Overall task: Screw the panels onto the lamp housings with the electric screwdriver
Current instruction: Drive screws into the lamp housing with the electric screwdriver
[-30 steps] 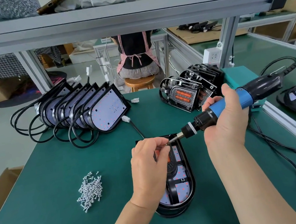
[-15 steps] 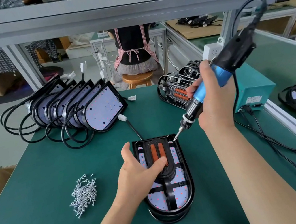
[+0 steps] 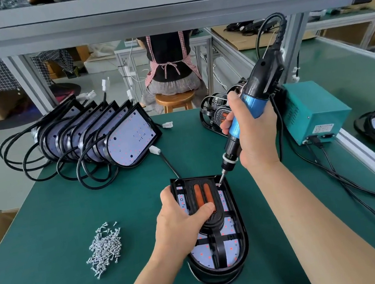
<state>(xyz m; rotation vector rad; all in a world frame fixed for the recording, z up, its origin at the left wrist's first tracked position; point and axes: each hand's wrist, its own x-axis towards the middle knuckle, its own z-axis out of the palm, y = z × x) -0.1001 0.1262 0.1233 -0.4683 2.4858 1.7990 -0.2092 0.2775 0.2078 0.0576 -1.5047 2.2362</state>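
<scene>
A black lamp housing (image 3: 240, 236) with a white LED panel (image 3: 204, 252) inside lies flat on the green table. My left hand (image 3: 181, 223) holds the housing's left side, thumb pressing on the black centre piece with two orange strips (image 3: 203, 194). My right hand (image 3: 253, 134) grips the blue and black electric screwdriver (image 3: 252, 105), held nearly upright. Its bit tip rests on a screw (image 3: 219, 184) at the housing's top right corner. A pile of small silver screws (image 3: 104, 246) lies to the left.
A row of lamp housings with panels and black cables (image 3: 107, 134) leans at the back left. More housings (image 3: 216, 113) stand at the back centre beside a teal power box (image 3: 311, 113). Cables (image 3: 359, 194) trail over the right side. A person sits on a stool (image 3: 175, 100) beyond the table.
The screwdriver swung from level to nearly upright and came down onto the housing's top right corner. My left hand left the bit and settled on the housing.
</scene>
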